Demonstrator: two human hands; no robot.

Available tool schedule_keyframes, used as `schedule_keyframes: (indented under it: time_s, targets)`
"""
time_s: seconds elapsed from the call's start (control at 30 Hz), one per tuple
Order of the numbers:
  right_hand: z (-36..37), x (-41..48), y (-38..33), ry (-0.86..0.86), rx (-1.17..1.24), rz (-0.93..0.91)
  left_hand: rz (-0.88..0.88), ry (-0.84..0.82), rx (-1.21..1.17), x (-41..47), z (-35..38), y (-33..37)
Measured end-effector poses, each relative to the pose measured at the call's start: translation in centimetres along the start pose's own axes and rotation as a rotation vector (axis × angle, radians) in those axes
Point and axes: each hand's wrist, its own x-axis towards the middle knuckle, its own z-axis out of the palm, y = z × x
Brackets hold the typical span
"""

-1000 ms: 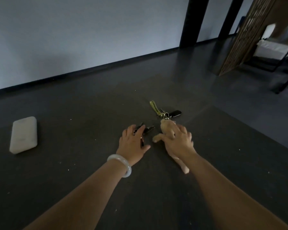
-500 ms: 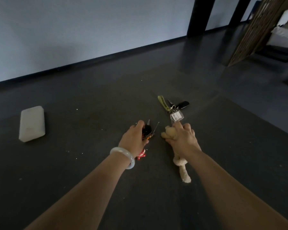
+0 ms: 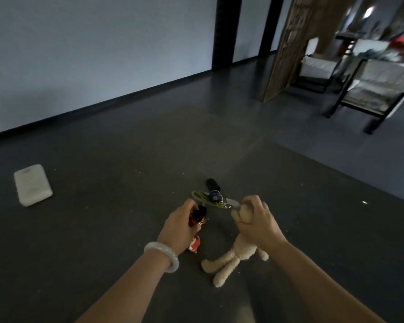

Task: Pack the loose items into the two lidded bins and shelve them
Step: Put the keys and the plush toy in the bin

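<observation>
Cream plush toy [image 3: 231, 259] – long-limbed, head end clamped in the right hand [image 3: 258, 221], fingers curled tight round it. Body and legs trail down onto the dark grey floor [image 3: 103, 229], toward the near edge of the view. A metal ring runs from the toy's head end to a key bunch lying just beyond the hand: yellow-green strap [image 3: 200, 197], round blue tag [image 3: 215, 195], black fob [image 3: 212, 184] farthest out. Whether the bunch is lifted or resting on the floor I cannot tell.

Left hand [image 3: 180, 226] closed round a second, dark bunch of keys [image 3: 200, 214] with a glint of red and orange; a small red charm [image 3: 194, 245] dangles below the palm, near the wrist. Pale bangle [image 3: 163, 255] on that wrist. The two hands are close together, not touching.

White rounded block [image 3: 32, 184] lies flat on the floor, well apart, toward the left edge.

Background – pale wall [image 3: 91, 54] with dark skirting, a wooden lattice screen [image 3: 287, 43], black-framed chairs [image 3: 373, 89] with light cushions at the far right, blurred.
</observation>
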Motion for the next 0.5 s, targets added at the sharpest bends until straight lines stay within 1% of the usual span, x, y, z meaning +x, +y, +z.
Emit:
schedule_keyframes:
  time_s: [0.1, 0.3, 0.5]
  targets:
    - [-3.1, -2.9, 1.4, 0.042, -0.014, -0.040, 0.071, -0.024, -0.046, -0.9, 1.7, 2.7]
    - [-10.2, -9.4, 3.3, 0.176, -0.058, -0.053, 0.320, -0.049, -0.035, -4.0, 5.0, 10.7]
    - [-21.0, -18.2, 5.4, 0.364, -0.070, -0.131, 0.488, -0.064, -0.035, -10.1, 9.6, 20.9]
